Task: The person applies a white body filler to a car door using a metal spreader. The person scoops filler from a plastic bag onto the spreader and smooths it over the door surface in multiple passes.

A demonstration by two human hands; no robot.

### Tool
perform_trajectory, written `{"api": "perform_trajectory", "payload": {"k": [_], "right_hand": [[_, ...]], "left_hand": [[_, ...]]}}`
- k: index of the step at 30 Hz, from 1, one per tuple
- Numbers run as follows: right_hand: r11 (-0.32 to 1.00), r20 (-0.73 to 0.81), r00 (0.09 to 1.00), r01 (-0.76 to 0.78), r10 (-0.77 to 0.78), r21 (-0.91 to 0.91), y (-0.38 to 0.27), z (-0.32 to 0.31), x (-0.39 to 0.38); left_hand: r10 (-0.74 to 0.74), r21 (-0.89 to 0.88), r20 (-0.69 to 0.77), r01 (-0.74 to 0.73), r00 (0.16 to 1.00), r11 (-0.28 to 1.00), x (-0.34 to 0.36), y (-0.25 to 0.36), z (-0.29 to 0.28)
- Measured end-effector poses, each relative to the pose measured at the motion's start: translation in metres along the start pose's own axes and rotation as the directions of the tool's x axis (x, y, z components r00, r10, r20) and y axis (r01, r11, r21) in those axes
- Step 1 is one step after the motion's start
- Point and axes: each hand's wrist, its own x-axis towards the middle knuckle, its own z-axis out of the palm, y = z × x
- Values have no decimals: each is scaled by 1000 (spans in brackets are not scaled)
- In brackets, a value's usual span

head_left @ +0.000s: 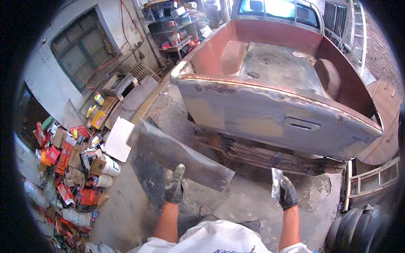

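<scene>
My gloved left hand (175, 183) is closed at the lower edge of a long, dark, bent metal sheet (187, 158), which slants from upper left to lower right. In my gloved right hand (287, 192) I grip a small shiny metal piece (276, 177), held upright beside the sheet's right end. Ahead of both hands is the pickup's tailgate (249, 111), grey with patchy paint and a recessed handle (301, 124). A dark, weathered bumper (236, 147) runs beneath it.
Piled boxes (67, 154), white buckets (111, 166) and a white board (118, 139) fill the left. Cluttered shelves (173, 38) stand behind. On the right are a round wooden board (382, 139), a wooden frame (358, 183) and stacked tires (354, 230).
</scene>
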Motion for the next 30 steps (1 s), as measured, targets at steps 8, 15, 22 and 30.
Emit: {"api": "perform_trajectory", "payload": {"k": [8, 15, 22, 30], "right_hand": [[987, 215, 969, -95, 122, -130, 85, 216, 49], [968, 283, 949, -69, 138, -241, 100, 289, 94], [955, 406, 882, -137, 238, -262, 109, 355, 180], [937, 475, 843, -89, 251, -338, 108, 423, 246]], "left_hand": [[-7, -242, -151, -31, 988, 970, 110, -78, -192], [-139, -365, -286, 27, 948, 930, 162, -43, -216], [-153, -196, -440, 72, 885, 978, 218, -69, -227], [-16, -211, -463, -92, 886, 973, 280, -46, -215]]}}
